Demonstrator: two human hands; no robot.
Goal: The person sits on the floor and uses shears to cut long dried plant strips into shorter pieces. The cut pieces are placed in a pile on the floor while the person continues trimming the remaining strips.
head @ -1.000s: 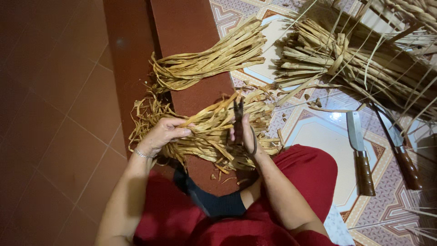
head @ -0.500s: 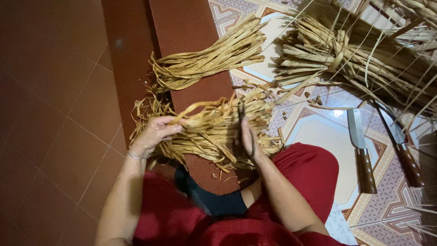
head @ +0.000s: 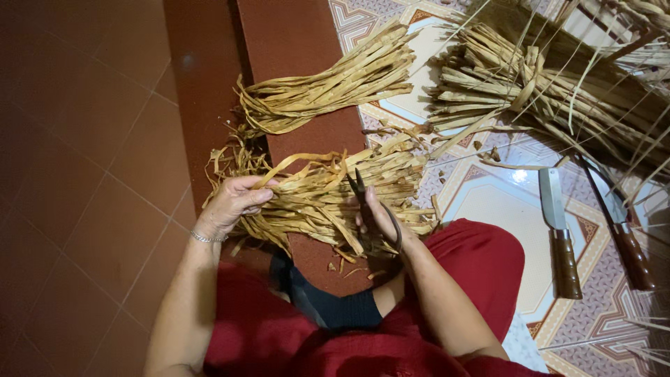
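A loose bundle of dried straw-coloured leaf strips point(head: 328, 192) lies across the brown floor step in front of me. My left hand point(head: 234, 202) grips the bundle at its left end. My right hand point(head: 380, 223) holds dark scissors point(head: 363, 199) with the blades pointing up into the strips near the bundle's middle. Short cut scraps point(head: 345, 262) lie on the step below the bundle. My red-clothed lap fills the bottom of the view.
A second tidy bundle of strips point(head: 328, 87) lies further up the step. A large heap of dried leaves point(head: 551, 91) sits at the upper right on the patterned tile floor. Two knives with wooden handles point(head: 562, 241) point(head: 624, 234) lie to the right.
My left hand has shifted slightly along the bundle's left end, and the scissors in my right hand have moved a little within the strips. The other bundles and knives stay put.
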